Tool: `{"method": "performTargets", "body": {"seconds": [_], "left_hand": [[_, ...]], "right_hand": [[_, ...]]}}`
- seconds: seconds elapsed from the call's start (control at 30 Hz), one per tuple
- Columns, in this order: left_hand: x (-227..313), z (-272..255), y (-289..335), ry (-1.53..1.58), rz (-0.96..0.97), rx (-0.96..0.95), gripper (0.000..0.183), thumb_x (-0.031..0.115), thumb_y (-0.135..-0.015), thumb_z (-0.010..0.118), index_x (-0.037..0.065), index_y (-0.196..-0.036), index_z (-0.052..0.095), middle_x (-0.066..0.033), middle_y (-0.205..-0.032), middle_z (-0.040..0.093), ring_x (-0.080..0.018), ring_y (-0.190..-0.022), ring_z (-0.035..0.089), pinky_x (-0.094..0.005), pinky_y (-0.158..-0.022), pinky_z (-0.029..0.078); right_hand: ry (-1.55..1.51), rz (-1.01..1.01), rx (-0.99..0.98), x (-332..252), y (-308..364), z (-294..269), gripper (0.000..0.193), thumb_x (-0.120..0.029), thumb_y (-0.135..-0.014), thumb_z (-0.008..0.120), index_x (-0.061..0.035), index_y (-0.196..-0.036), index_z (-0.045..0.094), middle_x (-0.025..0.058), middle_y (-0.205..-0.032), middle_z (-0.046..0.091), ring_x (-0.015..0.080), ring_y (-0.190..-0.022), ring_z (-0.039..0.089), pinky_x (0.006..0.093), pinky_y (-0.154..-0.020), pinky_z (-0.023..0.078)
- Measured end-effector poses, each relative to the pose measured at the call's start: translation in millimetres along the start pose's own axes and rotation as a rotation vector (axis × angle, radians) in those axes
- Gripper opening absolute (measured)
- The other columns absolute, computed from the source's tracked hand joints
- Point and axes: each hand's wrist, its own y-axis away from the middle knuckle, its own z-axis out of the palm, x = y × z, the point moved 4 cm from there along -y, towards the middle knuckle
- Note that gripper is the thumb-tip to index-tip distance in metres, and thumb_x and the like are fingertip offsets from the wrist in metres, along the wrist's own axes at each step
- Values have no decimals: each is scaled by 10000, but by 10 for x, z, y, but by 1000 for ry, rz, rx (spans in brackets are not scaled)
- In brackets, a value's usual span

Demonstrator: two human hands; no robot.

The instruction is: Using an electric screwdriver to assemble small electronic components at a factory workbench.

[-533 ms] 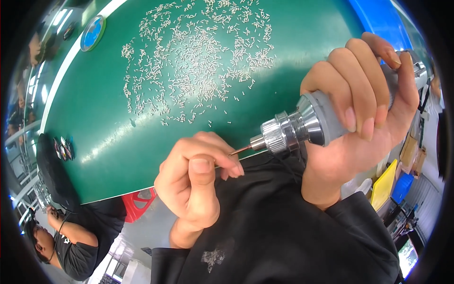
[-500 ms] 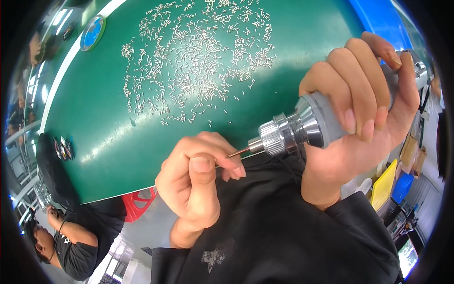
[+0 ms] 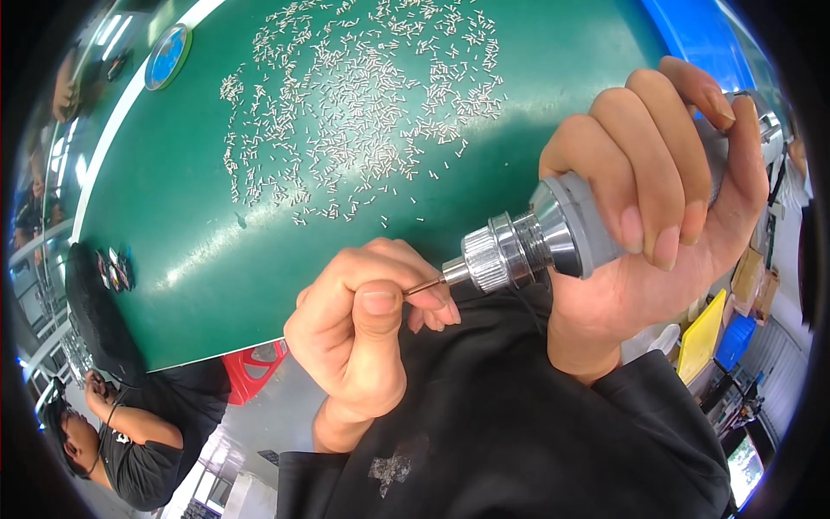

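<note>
In my right hand is a grey electric screwdriver with a silver chuck, its fingers wrapped round the body. Its thin bit points left and slightly down, reaching the fingertips of my left hand. That hand is closed in a pinch, thumb against the bent forefinger. Whatever sits between them at the bit's tip is hidden. Beyond both hands, a wide scatter of small silver screw-like pieces covers part of the green table.
A round dish with blue contents stands at the far left. A blue bin is at the far right. A person in dark clothes sits at the lower left, near a red stool. Small wrapped items lie at the left edge.
My right hand has shifted slightly left with the screwdriver, so its bit reaches farther into my left hand's pinch. The left hand has barely moved. A small brass-coloured bit seen there earlier is now hidden.
</note>
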Motion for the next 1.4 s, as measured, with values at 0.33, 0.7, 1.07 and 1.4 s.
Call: {"method": "performTargets", "body": {"seconds": [0.33,0.7,1.07,1.4], "left_hand": [[24,69,23,-64,39,44,302,151,-1005,486,-71,-815,565,-162,-682,635,-153,-547,579,-232,-474,431],[-17,182,102,-198,140,112,135,-23,-934,519,-79,-818,560,-165,-702,645,-160,-559,590,-246,-509,469],[397,-276,-50,-477,181,213,258,84,-834,722,-77,-973,575,-127,-735,663,-139,-609,594,-236,-562,473],[780,-2181,-2003,-1454,273,432,288,173,-896,608,-10,-1115,573,-146,-809,650,-255,-738,633,-357,-692,490]], "right_hand": [[44,-17,-46,-83,25,29,222,-264,-972,440,-51,-933,484,-9,-557,418,113,-468,425,269,-552,387],[10,-23,16,-120,77,-44,219,-257,-979,446,-48,-929,482,-13,-569,411,102,-471,416,259,-541,372],[39,-105,161,-122,6,-24,198,-230,-1004,418,-65,-914,481,-26,-540,369,89,-453,377,261,-503,363],[51,-130,416,-133,251,-376,172,-213,-993,435,-84,-879,423,-15,-532,355,96,-425,334,268,-451,340]]}}
